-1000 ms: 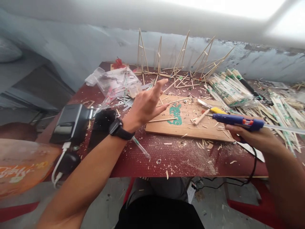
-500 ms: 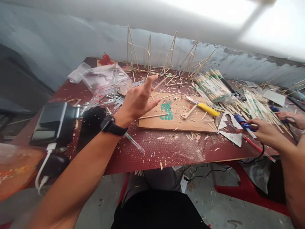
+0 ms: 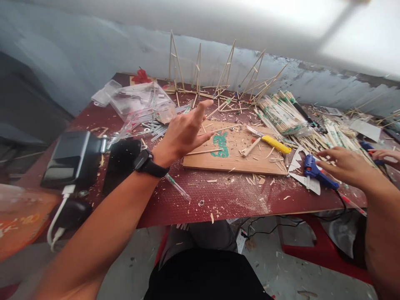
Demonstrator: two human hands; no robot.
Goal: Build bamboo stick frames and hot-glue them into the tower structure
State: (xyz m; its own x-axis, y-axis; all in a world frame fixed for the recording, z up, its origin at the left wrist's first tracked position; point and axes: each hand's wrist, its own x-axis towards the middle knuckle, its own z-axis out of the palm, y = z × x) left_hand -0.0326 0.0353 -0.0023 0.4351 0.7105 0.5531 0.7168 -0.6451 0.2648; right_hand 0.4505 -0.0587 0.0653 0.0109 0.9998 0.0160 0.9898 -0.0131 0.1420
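Observation:
My left hand [image 3: 186, 131] is over the left end of a wooden board [image 3: 203, 163], index finger and thumb stretched apart. Thin wooden sticks [image 3: 218, 109] project from behind its fingers, one bearing a greenish bead at its end; they seem held by the fingers hidden from me. A blue glue gun [image 3: 321, 174] rests on the table at the right, over a white jagged metal blade [image 3: 300, 164]. Just behind the glue gun, my right hand [image 3: 346, 166] is open, fingers reaching left. On the board lies a yellow utility knife [image 3: 271, 142] beside a wood piece [image 3: 251, 147].
Upright stick frames [image 3: 226, 66] stand along the wall. Bundled sticks [image 3: 281, 114] lie at the back right. Plastic bags and boxes [image 3: 140, 102] and a black power bank [image 3: 70, 156] are on the left. At far right, another person's hand [image 3: 387, 156] is near a second blue tool.
My right hand has let go of the glue gun, which now lies on the table over the blade. My left hand and the sticks beside it have shifted slightly right.

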